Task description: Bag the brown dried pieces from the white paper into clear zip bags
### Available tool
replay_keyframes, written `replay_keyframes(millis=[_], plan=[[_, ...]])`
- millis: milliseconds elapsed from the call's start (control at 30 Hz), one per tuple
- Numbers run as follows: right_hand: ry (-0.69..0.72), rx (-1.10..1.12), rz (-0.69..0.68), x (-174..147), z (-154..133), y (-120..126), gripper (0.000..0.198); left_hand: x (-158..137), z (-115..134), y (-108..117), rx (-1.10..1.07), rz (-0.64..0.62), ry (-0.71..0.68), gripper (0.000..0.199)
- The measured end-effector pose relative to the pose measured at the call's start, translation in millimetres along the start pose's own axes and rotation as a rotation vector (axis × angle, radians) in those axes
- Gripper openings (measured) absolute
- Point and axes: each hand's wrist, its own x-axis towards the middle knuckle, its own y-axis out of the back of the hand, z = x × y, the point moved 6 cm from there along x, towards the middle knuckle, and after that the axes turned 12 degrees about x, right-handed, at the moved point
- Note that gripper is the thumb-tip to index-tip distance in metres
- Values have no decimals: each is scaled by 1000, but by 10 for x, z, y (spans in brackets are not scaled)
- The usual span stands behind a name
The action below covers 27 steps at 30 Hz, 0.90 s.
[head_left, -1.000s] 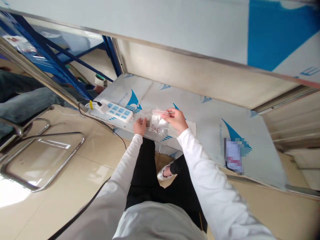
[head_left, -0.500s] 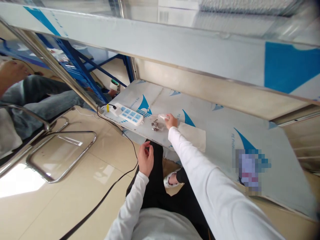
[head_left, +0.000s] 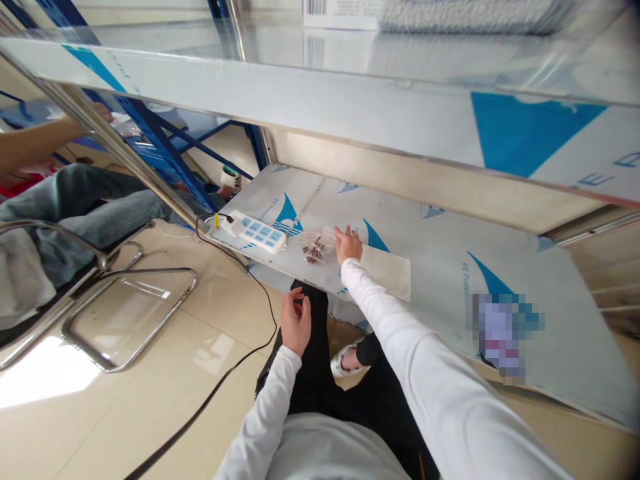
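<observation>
A clear plastic bag with several small dark brown pieces in it lies on the metal shelf. At its right edge is my right hand, fingers spread and reaching over the bag's end; I cannot tell whether they touch it. A flat off-white sheet or pouch lies partly behind my right wrist. My left hand hovers over my thigh in front of the shelf edge, fingers loosely bent and apart, with nothing in it.
A white power strip with a black plug sits left of the bag, its cable trailing to the floor. A pixelated item lies on the right. Overhead runs an upper shelf. Another person's jeans-clad leg and a metal chair are left.
My right hand has let go of the bag's end, and its fingers have spread. The bag now lies lower on the shelf. My left hand has hardly moved.
</observation>
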Motion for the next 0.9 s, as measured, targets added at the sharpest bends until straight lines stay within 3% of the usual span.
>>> replay_keyframes(millis=[133, 233, 433, 567, 700, 900], plan=[[53, 36, 10, -78, -119, 64, 33, -22, 0, 46, -32, 21, 13, 33], [79, 70, 31, -346, -265, 213, 33, -68, 107, 59, -140, -38, 38, 34], [156, 337, 209, -1543, -525, 819, 29, -228, 694, 77, -381, -190, 38, 37], [148, 307, 274, -2148, -545, 1097, 29, -335, 1089, -30, -370, -369, -37, 33], [138, 162, 255, -2295, -467, 1277, 32, -428, 1190, -219, -340, -514, 11, 36], [112, 154, 229, -2411, -322, 1457, 30, -631, 1064, -403, -523, -698, 321, 43]])
